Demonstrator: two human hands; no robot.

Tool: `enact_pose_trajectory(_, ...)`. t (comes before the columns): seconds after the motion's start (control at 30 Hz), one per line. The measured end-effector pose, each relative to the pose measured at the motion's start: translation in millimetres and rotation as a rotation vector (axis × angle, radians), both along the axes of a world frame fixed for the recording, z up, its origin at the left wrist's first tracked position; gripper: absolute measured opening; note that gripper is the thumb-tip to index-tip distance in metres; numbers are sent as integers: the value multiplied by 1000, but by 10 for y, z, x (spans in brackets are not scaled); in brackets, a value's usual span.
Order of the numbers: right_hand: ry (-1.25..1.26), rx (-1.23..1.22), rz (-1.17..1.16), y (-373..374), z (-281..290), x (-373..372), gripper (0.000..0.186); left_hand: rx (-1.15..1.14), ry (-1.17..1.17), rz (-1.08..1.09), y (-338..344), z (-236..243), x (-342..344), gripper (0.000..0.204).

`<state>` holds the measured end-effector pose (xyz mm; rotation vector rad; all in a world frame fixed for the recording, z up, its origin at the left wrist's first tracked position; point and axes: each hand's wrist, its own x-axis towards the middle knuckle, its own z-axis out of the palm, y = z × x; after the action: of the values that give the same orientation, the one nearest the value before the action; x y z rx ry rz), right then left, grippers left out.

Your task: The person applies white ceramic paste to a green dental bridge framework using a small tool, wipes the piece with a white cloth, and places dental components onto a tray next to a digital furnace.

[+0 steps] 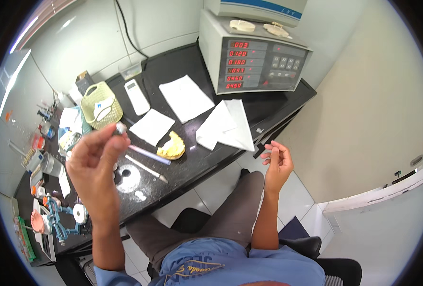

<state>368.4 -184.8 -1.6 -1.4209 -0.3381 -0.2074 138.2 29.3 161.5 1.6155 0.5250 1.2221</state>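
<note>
My left hand point(94, 169) is raised over the left part of the desk, thumb and fingertips pinched on a small grey-white piece point(121, 127), too small to identify. Below and beside it lie a pale violet stick point(149, 155), a white pen-like tool point(146, 169) and a yellow dental cast point(173, 147). My right hand point(279, 162) hovers off the desk's front edge, fingers loosely curled and apart, with nothing in them. Folded white paper point(225, 125) is the nearest thing to it on the desk.
A grey machine point(249, 71) with red displays stands at the black desk's point(204, 159) back right. A remote point(137, 97), basket point(100, 105) and paper sheets point(185, 97) sit behind. Bottles point(47, 129), blue articulator point(56, 214) and pink cast point(38, 220) crowd the left. A beige door point(359, 128) is right.
</note>
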Motion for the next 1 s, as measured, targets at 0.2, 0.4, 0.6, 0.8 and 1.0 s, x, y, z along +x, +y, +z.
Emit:
enact_pose_trajectory(0.2,-11,138,-100,-114,135,582,15,116,-29,-137,235,629,994,32)
enact_pose_trajectory(0.4,-275,92,-76,100,1348,1410,18,293,18,-321,351,965,1925,41)
enact_pose_trajectory(0.6,-487,-200,-67,311,2102,2304,28,384,47,-364,462,981,2630,40)
enact_pose_trajectory(0.8,-673,-569,-69,603,2552,2825,31,396,26,-380,385,990,2790,37)
enact_pose_trajectory(1.0,-860,-809,85,902,2650,3173,30,379,-31,-382,371,976,2910,34)
